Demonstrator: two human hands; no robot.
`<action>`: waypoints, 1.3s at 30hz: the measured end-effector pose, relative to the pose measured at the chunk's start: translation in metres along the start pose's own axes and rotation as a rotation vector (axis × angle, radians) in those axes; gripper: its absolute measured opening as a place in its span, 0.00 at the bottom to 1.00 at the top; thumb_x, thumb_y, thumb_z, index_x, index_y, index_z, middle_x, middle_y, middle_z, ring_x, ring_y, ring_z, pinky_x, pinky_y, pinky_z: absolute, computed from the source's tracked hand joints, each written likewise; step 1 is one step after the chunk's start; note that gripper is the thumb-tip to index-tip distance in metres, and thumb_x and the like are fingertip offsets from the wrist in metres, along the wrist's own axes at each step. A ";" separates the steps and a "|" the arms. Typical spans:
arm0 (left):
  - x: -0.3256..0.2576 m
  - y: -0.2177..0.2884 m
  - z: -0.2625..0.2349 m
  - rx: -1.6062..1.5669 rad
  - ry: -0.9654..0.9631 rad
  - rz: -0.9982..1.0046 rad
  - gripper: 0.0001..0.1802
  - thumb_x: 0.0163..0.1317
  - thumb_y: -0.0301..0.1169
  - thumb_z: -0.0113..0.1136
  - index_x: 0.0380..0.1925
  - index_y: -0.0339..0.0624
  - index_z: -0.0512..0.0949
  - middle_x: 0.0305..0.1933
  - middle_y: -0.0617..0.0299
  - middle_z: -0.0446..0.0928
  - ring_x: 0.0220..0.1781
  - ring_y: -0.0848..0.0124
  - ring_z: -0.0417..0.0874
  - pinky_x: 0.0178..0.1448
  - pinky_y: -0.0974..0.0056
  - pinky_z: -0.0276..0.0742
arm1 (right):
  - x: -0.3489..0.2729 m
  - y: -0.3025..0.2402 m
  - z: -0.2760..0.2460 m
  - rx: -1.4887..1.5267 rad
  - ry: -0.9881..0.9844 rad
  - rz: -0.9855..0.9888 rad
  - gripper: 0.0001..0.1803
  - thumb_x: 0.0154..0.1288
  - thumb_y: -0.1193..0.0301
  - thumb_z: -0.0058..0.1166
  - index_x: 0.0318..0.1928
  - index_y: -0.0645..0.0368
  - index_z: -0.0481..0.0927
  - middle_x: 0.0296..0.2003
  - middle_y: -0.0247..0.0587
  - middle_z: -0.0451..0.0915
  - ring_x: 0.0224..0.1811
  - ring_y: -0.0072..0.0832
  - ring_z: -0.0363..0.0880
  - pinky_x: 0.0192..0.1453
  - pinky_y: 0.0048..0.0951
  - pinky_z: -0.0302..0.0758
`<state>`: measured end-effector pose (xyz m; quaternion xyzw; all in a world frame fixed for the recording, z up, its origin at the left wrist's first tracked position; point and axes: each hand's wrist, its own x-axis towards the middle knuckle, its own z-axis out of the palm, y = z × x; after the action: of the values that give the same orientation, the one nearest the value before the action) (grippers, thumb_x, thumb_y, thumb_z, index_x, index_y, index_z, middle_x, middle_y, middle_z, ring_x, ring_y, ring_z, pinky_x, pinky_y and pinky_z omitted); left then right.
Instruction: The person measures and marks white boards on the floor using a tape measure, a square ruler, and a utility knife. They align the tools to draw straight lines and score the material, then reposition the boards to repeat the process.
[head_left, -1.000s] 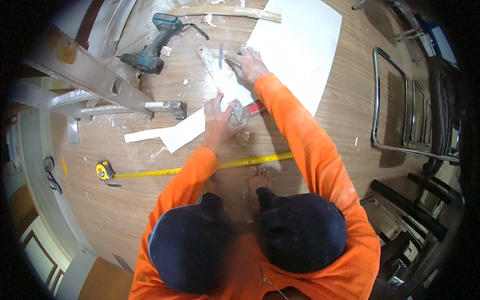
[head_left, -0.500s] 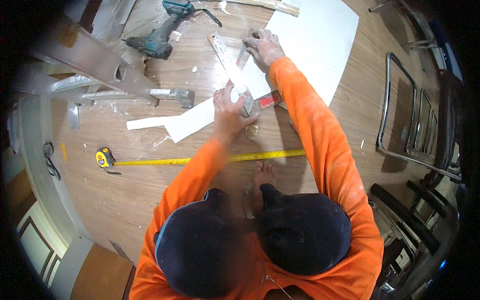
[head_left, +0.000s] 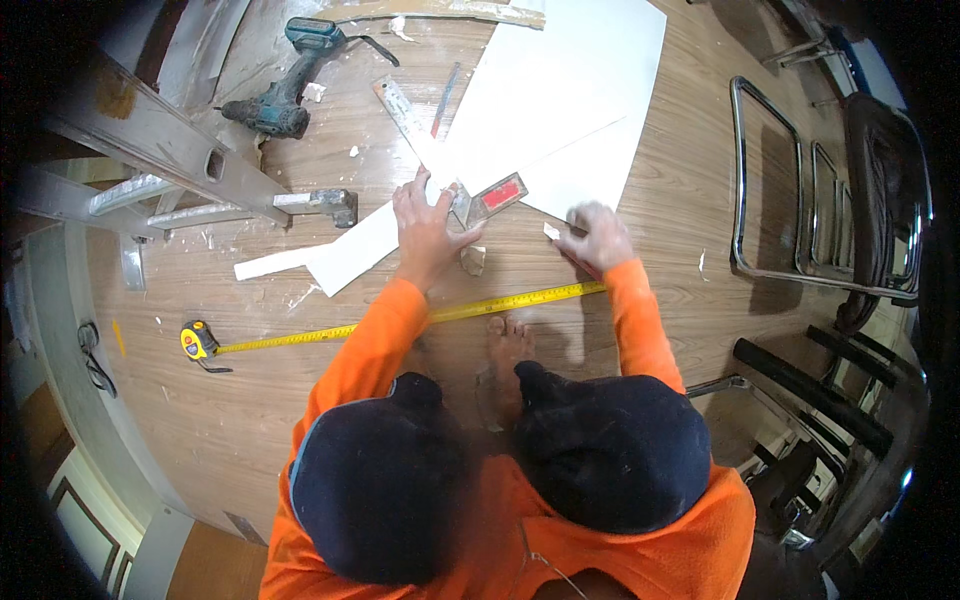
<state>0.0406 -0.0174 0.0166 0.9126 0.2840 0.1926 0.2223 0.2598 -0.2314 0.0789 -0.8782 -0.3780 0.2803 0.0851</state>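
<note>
A long white strip of board (head_left: 345, 255) was seen lying on the wood-grain floor (head_left: 640, 330), running from lower left up toward the large white sheet (head_left: 560, 110) spread at the top of the scene. The strip was pinned down by the left hand (head_left: 425, 230), which was laid flat on it with the fingers spread wide. A metal square with a red level vial (head_left: 470, 190) was placed just beside that hand, its ruler blade reaching up and to the left across the board. The right hand (head_left: 597, 240) was blurred; it was held low over the floor at the lower edge of the large sheet, next to a small white chip (head_left: 551, 231), and whether anything was gripped in it could not be told. A scrap of board (head_left: 472, 260) lay just below the left hand.

Both forearms were clad in orange sleeves. Below the hands, a yellow tape measure (head_left: 200, 340) was stretched out across the floor, its blade running right to just below the right wrist. A bare foot (head_left: 508, 345) was visible just below the tape. Farther off, a teal cordless drill (head_left: 285, 85) lay at the top left beside an aluminium ladder (head_left: 170, 140), and chrome-framed chairs (head_left: 830, 200) were stacked at the right.
</note>
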 end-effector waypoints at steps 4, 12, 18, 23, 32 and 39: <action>0.000 0.003 0.002 0.006 0.012 0.002 0.39 0.45 0.53 0.79 0.56 0.48 0.82 0.69 0.41 0.66 0.70 0.39 0.65 0.74 0.37 0.60 | -0.047 0.029 0.042 -0.010 0.058 -0.039 0.18 0.61 0.64 0.66 0.49 0.55 0.79 0.45 0.47 0.79 0.53 0.49 0.77 0.55 0.50 0.77; -0.003 -0.003 0.007 0.029 0.031 0.028 0.39 0.46 0.55 0.78 0.57 0.49 0.81 0.68 0.40 0.66 0.69 0.39 0.65 0.74 0.35 0.59 | -0.011 -0.019 0.050 0.282 0.472 -0.247 0.20 0.61 0.68 0.70 0.51 0.59 0.78 0.45 0.51 0.79 0.48 0.51 0.80 0.53 0.45 0.78; 0.002 0.000 0.004 0.006 0.035 0.040 0.38 0.47 0.55 0.77 0.55 0.46 0.82 0.67 0.39 0.67 0.68 0.39 0.66 0.73 0.36 0.60 | 0.050 -0.041 0.053 0.199 0.384 -0.332 0.22 0.58 0.70 0.72 0.52 0.58 0.79 0.46 0.49 0.81 0.48 0.49 0.82 0.52 0.42 0.80; 0.006 -0.003 0.003 -0.012 0.036 0.038 0.39 0.47 0.55 0.77 0.55 0.44 0.82 0.67 0.38 0.67 0.68 0.40 0.67 0.72 0.38 0.61 | 0.064 -0.025 0.070 0.202 0.441 -0.381 0.21 0.63 0.64 0.68 0.55 0.53 0.80 0.51 0.45 0.81 0.53 0.48 0.83 0.53 0.43 0.82; 0.011 0.000 0.009 -0.002 0.080 0.015 0.42 0.46 0.55 0.78 0.55 0.40 0.78 0.68 0.36 0.64 0.70 0.39 0.64 0.74 0.35 0.57 | 0.066 -0.036 0.066 0.202 0.486 -0.322 0.20 0.62 0.63 0.68 0.54 0.51 0.84 0.46 0.41 0.81 0.48 0.45 0.83 0.51 0.43 0.82; 0.013 0.011 0.021 0.011 0.089 -0.092 0.48 0.44 0.58 0.78 0.57 0.36 0.72 0.71 0.38 0.61 0.74 0.38 0.59 0.78 0.26 0.45 | 0.064 -0.040 0.065 0.217 0.462 -0.263 0.21 0.61 0.61 0.69 0.55 0.50 0.85 0.43 0.39 0.80 0.47 0.43 0.83 0.50 0.42 0.82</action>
<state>0.0658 -0.0240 0.0084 0.8904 0.3361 0.2209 0.2132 0.2350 -0.1624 0.0125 -0.8480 -0.4272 0.0982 0.2980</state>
